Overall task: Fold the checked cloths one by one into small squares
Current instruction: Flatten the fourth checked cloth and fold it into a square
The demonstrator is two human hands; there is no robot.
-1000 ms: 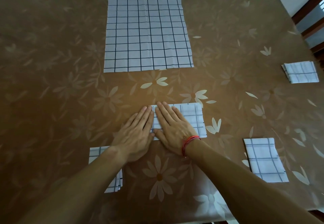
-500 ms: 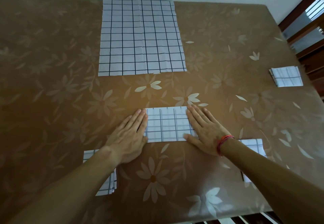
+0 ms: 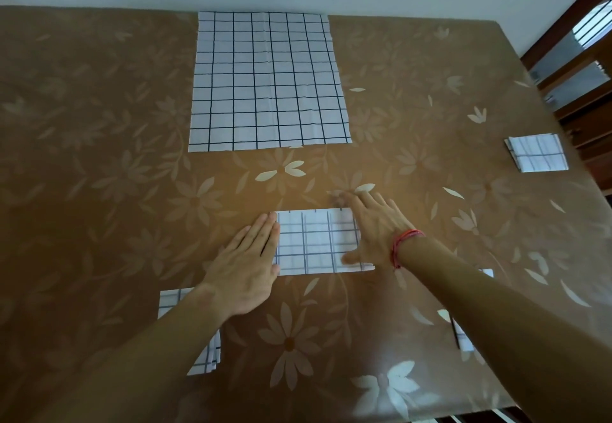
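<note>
White checked cloth [image 3: 316,242], folded to a strip, lies on the brown table [image 3: 99,190] — my left hand [image 3: 246,263] flat at its left edge, right hand [image 3: 374,227] open, spread over its right end.

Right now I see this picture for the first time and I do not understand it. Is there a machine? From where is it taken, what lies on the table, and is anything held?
No machine: a person works with two bare hands. The camera sits on the person's head and looks forward and down, so both arms enter from below. The left hand lies flat at the left edge of the partly folded checked cloth; the right hand, a little blurred, spreads over its right edge. The fingers are straight, so nothing is gripped. On the brown flowered table the large unfolded cloth lies at the far side. Three finished squares lie around: the far-right square, the near-left square under the left forearm, and the near-right square, mostly hidden by the right forearm.
</note>
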